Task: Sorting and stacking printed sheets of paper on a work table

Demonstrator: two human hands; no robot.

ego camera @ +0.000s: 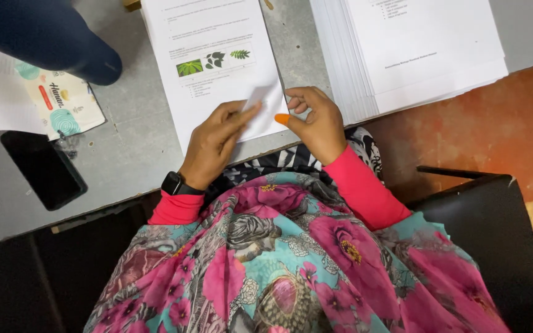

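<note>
Both hands on a printed sheet [217,68] at the desk [131,148] edge, left hand [217,139] pressing its folded corner flat, right hand [316,120] pinching that corner, paper stack [414,49] just beside, phone [43,169] off left

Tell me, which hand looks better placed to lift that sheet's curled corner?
Probably the right hand: its orange-capped thumb sits right at the raised corner of the printed sheet, while the left hand lies flat across it.

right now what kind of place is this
Probably an office or school workroom: a grey desk carries a thick stack of printed sheets, and both hands work a worksheet with leaf pictures.
</note>
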